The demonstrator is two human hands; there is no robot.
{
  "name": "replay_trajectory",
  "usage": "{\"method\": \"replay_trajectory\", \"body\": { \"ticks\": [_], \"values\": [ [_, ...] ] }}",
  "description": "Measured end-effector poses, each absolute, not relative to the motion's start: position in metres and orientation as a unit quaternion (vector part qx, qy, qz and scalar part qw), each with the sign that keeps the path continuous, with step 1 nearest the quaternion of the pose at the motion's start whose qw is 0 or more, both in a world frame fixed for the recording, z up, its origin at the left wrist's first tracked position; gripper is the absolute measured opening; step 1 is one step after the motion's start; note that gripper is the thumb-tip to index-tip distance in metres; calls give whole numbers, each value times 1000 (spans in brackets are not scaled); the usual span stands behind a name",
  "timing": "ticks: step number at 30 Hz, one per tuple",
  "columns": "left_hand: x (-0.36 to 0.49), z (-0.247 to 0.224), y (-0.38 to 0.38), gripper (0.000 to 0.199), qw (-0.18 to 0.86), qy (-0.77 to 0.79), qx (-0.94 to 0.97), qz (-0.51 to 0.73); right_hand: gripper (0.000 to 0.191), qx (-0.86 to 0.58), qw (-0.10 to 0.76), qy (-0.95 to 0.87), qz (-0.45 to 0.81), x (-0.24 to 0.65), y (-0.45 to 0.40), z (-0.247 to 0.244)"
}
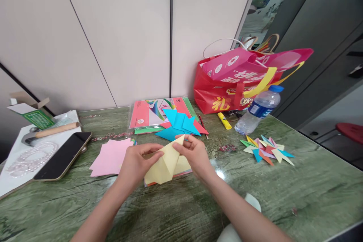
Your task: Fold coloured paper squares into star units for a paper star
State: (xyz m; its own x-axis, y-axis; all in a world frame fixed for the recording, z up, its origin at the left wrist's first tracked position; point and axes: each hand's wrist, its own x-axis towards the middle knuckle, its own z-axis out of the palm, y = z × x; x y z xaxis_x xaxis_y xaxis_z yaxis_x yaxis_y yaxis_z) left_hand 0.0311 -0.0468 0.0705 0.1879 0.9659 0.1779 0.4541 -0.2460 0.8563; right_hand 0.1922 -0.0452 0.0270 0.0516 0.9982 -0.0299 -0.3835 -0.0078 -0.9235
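Note:
A pale yellow sheet of origami paper, partly folded with a pointed corner at the top, is held between both hands. My left hand pinches its left edge between thumb and fingers. On the other side, my right hand grips the upper right part near the point. Beneath lies a stack of coloured paper, with an orange edge showing. Just behind my hands sit folded blue paper pieces, over a red one. Pink square sheets lie fanned out to the left of my left hand.
Left are a phone, a bead strand, a hammer and a small box. Behind lies a paper pack. Right stand a red bag, glue stick, bottle and folded paper stars.

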Motion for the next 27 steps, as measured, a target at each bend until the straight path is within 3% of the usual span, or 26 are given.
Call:
{"method": "replay_trajectory", "body": {
  "ticks": [11,27],
  "values": [
    [28,65,-42,14,258,500,734,381,24,-395,641,-332,568,198,-44,33],
    [30,68,-44,11,288,505,725,369,21,-383,631,-341,582,196,-46,32]
  ]
}}
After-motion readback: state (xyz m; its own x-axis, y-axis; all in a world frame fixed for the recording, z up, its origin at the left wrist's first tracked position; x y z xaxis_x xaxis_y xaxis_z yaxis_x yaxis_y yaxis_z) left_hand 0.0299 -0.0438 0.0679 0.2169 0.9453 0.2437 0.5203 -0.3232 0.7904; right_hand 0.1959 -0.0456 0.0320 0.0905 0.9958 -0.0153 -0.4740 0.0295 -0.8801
